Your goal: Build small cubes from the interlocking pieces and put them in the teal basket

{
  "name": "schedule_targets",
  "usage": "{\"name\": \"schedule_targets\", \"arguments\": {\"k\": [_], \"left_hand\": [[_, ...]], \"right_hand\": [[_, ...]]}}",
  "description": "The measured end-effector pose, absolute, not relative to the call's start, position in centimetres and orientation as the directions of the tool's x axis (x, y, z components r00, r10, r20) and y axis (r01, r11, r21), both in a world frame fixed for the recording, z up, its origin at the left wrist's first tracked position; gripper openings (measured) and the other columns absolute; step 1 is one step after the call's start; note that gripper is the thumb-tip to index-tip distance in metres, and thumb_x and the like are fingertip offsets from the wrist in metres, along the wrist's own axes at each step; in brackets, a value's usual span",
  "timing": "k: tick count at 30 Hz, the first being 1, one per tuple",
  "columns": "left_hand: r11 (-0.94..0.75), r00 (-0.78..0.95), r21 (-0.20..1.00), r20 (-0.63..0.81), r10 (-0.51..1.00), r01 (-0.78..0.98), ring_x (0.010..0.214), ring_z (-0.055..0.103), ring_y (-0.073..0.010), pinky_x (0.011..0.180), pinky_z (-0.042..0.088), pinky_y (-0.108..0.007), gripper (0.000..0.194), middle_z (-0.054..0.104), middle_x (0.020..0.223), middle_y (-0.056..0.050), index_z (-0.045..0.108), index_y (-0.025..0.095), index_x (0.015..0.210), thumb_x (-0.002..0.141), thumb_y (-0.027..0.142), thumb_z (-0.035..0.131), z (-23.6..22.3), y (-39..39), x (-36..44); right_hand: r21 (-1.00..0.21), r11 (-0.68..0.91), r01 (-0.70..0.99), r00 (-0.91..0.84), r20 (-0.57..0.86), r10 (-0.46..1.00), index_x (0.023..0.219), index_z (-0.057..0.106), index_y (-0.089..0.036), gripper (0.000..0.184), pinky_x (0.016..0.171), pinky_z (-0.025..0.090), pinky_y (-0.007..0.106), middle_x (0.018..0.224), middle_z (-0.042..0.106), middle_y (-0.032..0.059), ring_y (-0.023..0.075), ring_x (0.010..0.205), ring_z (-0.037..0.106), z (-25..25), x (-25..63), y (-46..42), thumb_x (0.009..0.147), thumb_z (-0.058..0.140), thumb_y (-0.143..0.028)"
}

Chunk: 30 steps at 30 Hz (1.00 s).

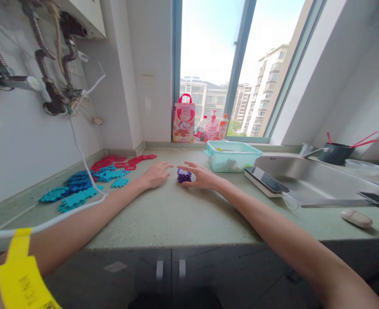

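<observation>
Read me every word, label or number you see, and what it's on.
"TCNIA", my best reading: yellow tag; more is cut off.
Pink bag: print too small.
Pink pump bottle, orange bottle, red-labelled bottle: print too small or blurred.
Purple pieces: pale marks, too blurred to read.
Sink: tiny mark, unreadable.

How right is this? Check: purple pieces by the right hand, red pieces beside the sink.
The red pieces are not beside the sink: the head view shows them on the left side of the counter. The purple pieces are by the right hand.
</observation>
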<state>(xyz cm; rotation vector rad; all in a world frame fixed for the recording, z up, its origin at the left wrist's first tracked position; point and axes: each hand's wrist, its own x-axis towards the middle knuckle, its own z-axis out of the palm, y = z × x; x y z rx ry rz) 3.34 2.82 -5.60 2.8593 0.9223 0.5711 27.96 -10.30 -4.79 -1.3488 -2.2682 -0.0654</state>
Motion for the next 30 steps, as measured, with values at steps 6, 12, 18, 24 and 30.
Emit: {"name": "schedule_targets", "arguments": {"k": [6, 12, 18, 24, 30], "left_hand": [[-0.767, 0.749, 0.106, 0.165, 0.641, 0.633, 0.144, 0.049, -0.0315, 0.121, 0.037, -0.049, 0.057, 0.053, 0.158, -0.012, 0.057, 0.027, 0.152, 0.102, 0.045, 0.037, -5.8, 2.8, 3.3], [-0.770, 0.752, 0.092, 0.168, 0.637, 0.631, 0.146, 0.048, -0.0313, 0.122, 0.036, -0.048, 0.058, 0.054, 0.157, -0.012, 0.058, 0.026, 0.152, 0.103, 0.048, 0.037, -5.7, 2.8, 3.2], [-0.769, 0.754, 0.091, 0.155, 0.638, 0.632, 0.147, 0.047, -0.0295, 0.123, 0.035, -0.046, 0.059, 0.052, 0.160, -0.011, 0.056, 0.027, 0.154, 0.104, 0.051, 0.036, -5.8, 2.9, 3.2], [-0.764, 0.751, 0.100, 0.141, 0.645, 0.638, 0.149, 0.044, -0.0328, 0.123, 0.034, -0.050, 0.061, 0.049, 0.162, -0.014, 0.055, 0.026, 0.156, 0.104, 0.051, 0.035, -5.8, 3.0, 3.1], [-0.768, 0.756, 0.100, 0.137, 0.640, 0.633, 0.149, 0.045, -0.0349, 0.121, 0.035, -0.053, 0.062, 0.048, 0.162, -0.016, 0.054, 0.026, 0.156, 0.103, 0.051, 0.035, -5.7, 2.9, 3.1]], "right_hand": [[-0.284, 0.532, 0.798, -0.409, 0.395, 0.823, 0.153, 0.059, -0.033, 0.062, 0.104, 0.055, 0.041, 0.134, 0.074, 0.0075, 0.0269, 0.117, 0.073, -5.4, 28.3, -9.4, 0.093, 0.076, -0.038], [-0.169, 0.502, 0.848, -0.394, 0.431, 0.812, 0.147, 0.065, -0.033, 0.058, 0.089, 0.055, 0.035, 0.112, 0.079, 0.0080, 0.0243, 0.095, 0.074, -5.4, 28.3, -9.4, 0.091, 0.077, -0.039], [0.051, 0.527, 0.848, -0.481, 0.493, 0.725, 0.145, 0.068, -0.031, 0.054, 0.084, 0.053, 0.032, 0.096, 0.076, 0.0069, 0.0216, 0.087, 0.068, -3.8, 28.1, -10.2, 0.092, 0.076, -0.039], [0.085, 0.285, 0.955, -0.253, 0.736, 0.628, 0.146, 0.067, -0.031, 0.051, 0.101, 0.050, 0.039, 0.104, 0.075, 0.0075, 0.0258, 0.099, 0.067, 0.7, 32.6, -12.2, 0.097, 0.065, -0.047], [-0.243, -0.277, 0.930, 0.354, 0.799, 0.486, 0.152, 0.061, -0.024, 0.062, 0.100, 0.049, 0.043, 0.125, 0.075, 0.0140, 0.0333, 0.113, 0.069, 2.4, 40.0, -14.2, 0.101, 0.051, -0.058]]}}
